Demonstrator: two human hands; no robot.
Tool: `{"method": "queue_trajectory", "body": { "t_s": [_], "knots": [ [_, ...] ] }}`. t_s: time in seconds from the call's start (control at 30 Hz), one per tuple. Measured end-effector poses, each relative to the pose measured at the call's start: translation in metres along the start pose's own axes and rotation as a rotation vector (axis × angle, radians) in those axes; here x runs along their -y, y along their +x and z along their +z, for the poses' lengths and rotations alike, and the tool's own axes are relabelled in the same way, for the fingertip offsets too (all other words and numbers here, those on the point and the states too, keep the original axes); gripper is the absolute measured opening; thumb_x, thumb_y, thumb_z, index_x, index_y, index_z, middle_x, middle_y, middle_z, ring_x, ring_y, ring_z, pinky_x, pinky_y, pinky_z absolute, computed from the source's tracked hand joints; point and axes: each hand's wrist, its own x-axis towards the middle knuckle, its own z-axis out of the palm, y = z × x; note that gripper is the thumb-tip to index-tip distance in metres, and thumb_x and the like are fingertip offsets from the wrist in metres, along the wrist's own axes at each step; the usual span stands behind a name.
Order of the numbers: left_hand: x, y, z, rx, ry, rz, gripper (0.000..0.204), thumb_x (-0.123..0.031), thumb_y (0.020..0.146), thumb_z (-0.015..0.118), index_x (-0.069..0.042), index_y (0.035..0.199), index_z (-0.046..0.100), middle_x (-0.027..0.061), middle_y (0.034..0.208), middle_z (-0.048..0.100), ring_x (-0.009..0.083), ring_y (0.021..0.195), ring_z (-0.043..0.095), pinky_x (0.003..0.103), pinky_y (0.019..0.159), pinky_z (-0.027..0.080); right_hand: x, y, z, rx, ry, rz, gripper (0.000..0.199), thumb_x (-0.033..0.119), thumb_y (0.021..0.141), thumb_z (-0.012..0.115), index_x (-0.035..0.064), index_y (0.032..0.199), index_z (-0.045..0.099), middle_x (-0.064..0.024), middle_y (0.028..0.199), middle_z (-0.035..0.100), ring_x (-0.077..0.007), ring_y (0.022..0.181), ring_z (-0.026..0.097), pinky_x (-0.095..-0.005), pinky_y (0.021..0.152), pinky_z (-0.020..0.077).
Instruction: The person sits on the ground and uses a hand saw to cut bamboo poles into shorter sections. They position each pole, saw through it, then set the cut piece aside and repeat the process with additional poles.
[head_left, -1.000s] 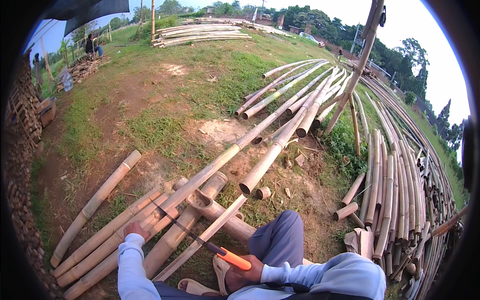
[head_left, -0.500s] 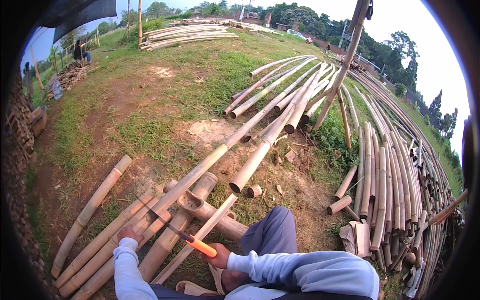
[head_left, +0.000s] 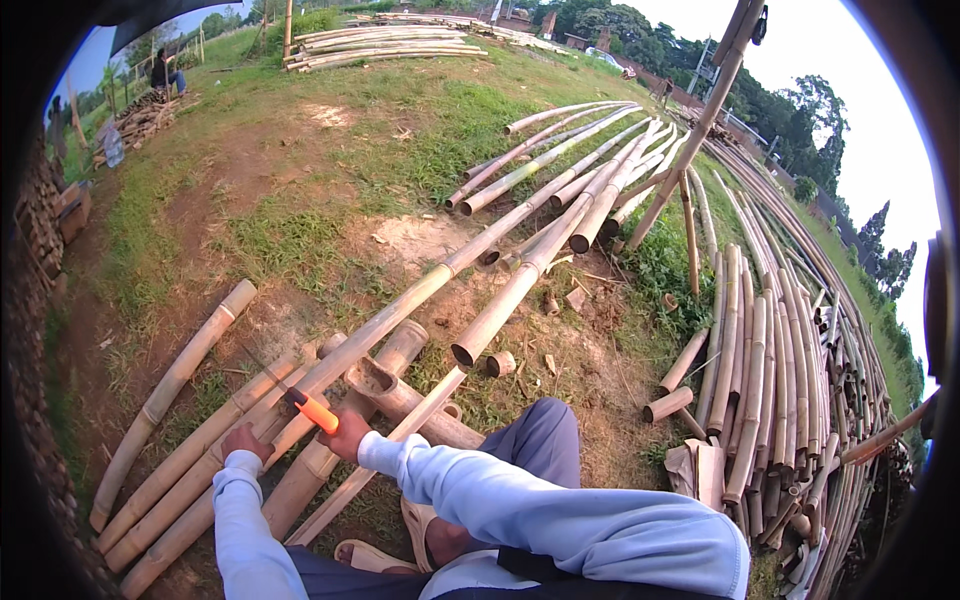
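My right hand (head_left: 347,434) grips the orange handle of a handsaw (head_left: 317,411). The saw's thin dark blade lies across a long bamboo pole (head_left: 400,306), which runs from the far poles down to the lower left. On that pole, just below the blade, my left hand (head_left: 247,441) presses with its fingers curled over it. The hands are close together, with the saw handle between them. Under the pole is a thick bamboo support (head_left: 300,487), beside a notched bamboo piece (head_left: 396,396). How deep the blade sits in the pole is hidden.
Cut bamboo lengths (head_left: 172,382) lie on the left. A thick pole (head_left: 508,305) points toward my knees, near a short offcut (head_left: 500,364). Stacked bamboo (head_left: 765,370) fills the right side, by a slanted post (head_left: 695,130). A person (head_left: 166,72) sits far left.
My right hand has pushed the saw forward and left, bringing its handle close to the pole and my left hand. The left hand stays on the pole. The view has shifted slightly.
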Motion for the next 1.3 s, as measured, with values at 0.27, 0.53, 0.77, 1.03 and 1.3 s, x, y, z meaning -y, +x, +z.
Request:
{"method": "queue_trajectory", "body": {
  "t_s": [0.27,0.53,0.77,1.03,1.3],
  "knots": [
    [0.010,0.000,-0.002,0.044,0.024,-0.022,0.062,-0.031,0.068,0.082,-0.006,0.123,0.070,0.0207,0.116,0.073,0.0356,0.111,0.069,0.043,0.099,0.055,-0.015,-0.238,-0.098,0.099,0.112,0.124,0.026,0.017,0.087,0.073,0.0038,0.109,0.071,-0.0180,0.092,0.074,-0.0317,0.087,0.074,-0.0415,0.080,0.0552],
    [-0.007,0.000,-0.003,0.032,0.041,-0.012,0.068,-0.033,0.069,0.083,-0.006,0.130,0.067,0.0207,0.118,0.072,0.0350,0.113,0.068,0.043,0.101,0.054,-0.018,-0.021,-0.006,-0.017,0.003,0.080,0.029,0.022,0.083,0.073,-0.0019,0.098,0.069,-0.0223,0.081,0.070,-0.0346,0.078,0.071,-0.0428,0.075,0.0543],
    [0.003,-0.003,-0.011,0.075,0.038,-0.031,0.061,-0.032,0.070,0.083,-0.006,0.123,0.069,0.0207,0.115,0.073,0.0358,0.111,0.069,0.045,0.101,0.053,-0.051,-0.148,-0.042,0.104,0.011,0.080,0.026,0.020,0.090,0.075,0.0019,0.109,0.071,-0.0157,0.094,0.074,-0.0261,0.085,0.072,-0.0383,0.083,0.0552],
    [0.011,0.007,0.004,0.037,0.027,-0.017,0.055,-0.031,0.072,0.079,-0.009,0.121,0.069,0.0211,0.116,0.072,0.0367,0.111,0.069,0.046,0.099,0.054,-0.027,-0.143,-0.053,0.025,0.151,0.164,0.023,0.016,0.087,0.072,0.0001,0.104,0.072,-0.0183,0.081,0.072,-0.0322,0.074,0.072,-0.0410,0.073,0.0548],
    [0.002,0.012,-0.002,0.087,0.033,0.010,0.055,-0.030,0.074,0.076,-0.009,0.124,0.068,0.0206,0.122,0.071,0.0367,0.116,0.067,0.047,0.103,0.052,-0.057,-0.074,-0.009,0.043,0.275,0.125,0.022,0.015,0.088,0.072,-0.0037,0.099,0.067,-0.0119,0.075,0.068,-0.0208,0.073,0.068,-0.0352,0.071,0.0533]
  ]
}}
